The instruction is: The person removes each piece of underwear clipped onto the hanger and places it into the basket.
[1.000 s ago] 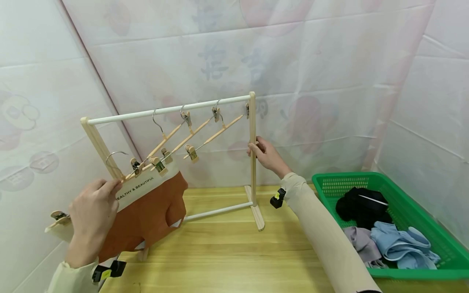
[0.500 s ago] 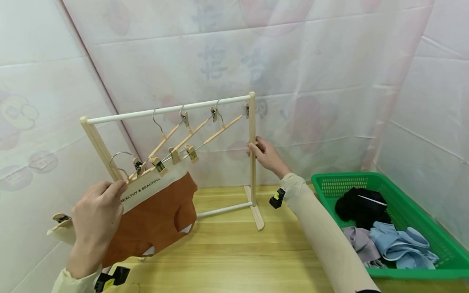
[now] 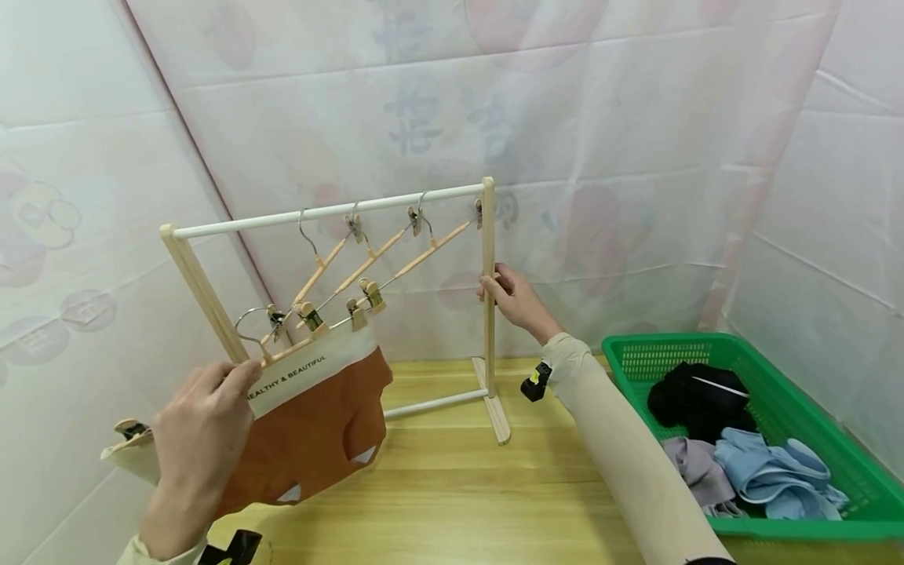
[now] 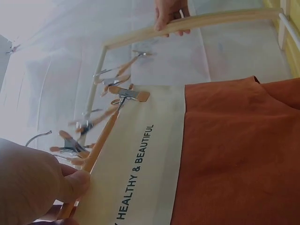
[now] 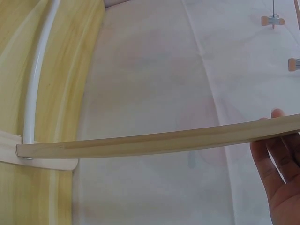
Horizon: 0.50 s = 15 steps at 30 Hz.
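Note:
In the head view my left hand [image 3: 201, 443] pinches the wooden bar of a clip hanger [image 3: 293, 351] at the lower left. From its clips hang rust-orange underpants [image 3: 304, 431] with a cream waistband printed "HEALTHY & BEAUTIFUL". The hanger's metal hook stands up below the white rail [image 3: 275, 221] of a small clothes rack, near the left post [image 3: 201, 290]. In the left wrist view a clip [image 4: 133, 95] bites the waistband. My right hand [image 3: 521, 302] holds the rack's right wooden post [image 3: 489, 329], fingers and thumb around it.
Three bare clip hangers [image 3: 424, 257] hang from the rail, slanting toward me. A green basket [image 3: 840, 428] on the right holds a black garment [image 3: 695, 400], a mauve one [image 3: 699, 467] and light blue cloth [image 3: 773, 471]. White sheeting [image 3: 636, 157] walls the wooden table [image 3: 438, 486].
My left hand has moved to the right, carrying the hanger and underpants with it; the hanger's hook now stands more upright. The right hand stays on the post.

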Tool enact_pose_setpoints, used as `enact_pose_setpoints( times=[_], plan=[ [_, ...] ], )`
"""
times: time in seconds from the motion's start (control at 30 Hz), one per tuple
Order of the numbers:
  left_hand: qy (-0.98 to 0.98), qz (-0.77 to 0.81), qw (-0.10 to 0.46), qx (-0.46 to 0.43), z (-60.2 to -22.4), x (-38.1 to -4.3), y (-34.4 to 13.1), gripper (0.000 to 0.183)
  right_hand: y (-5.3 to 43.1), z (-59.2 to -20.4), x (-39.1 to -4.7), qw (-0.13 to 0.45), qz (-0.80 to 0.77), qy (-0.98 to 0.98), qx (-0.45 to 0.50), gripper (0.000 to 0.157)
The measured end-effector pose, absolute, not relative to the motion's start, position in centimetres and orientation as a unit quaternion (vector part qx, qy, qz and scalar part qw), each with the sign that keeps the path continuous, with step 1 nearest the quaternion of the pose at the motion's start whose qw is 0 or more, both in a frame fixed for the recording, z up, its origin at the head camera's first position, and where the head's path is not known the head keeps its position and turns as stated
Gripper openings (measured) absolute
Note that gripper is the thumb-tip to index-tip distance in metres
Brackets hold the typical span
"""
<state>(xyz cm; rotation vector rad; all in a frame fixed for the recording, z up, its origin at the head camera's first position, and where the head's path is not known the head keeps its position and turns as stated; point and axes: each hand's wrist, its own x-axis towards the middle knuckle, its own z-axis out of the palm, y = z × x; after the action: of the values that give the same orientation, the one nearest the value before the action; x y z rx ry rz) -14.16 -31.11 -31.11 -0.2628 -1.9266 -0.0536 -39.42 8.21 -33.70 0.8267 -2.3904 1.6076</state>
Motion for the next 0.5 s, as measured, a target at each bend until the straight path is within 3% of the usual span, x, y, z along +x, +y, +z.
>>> enact_pose_setpoints(
  times=[0.23, 0.5],
  plan=[
    [-0.816, -0.031, 0.563, -0.128, -32.3, -14.0, -29.8, 0.019, 8.7, -34.0, -39.6, 0.079, 0.532, -0.798, 0.270, 0.046],
    [-0.826, -0.044, 0.542, -0.147, -33.5, -13.5, -28.3, 0.019, 8.9, -33.9, -39.3, 0.079, 0.531, -0.798, 0.274, 0.047]
  ],
)
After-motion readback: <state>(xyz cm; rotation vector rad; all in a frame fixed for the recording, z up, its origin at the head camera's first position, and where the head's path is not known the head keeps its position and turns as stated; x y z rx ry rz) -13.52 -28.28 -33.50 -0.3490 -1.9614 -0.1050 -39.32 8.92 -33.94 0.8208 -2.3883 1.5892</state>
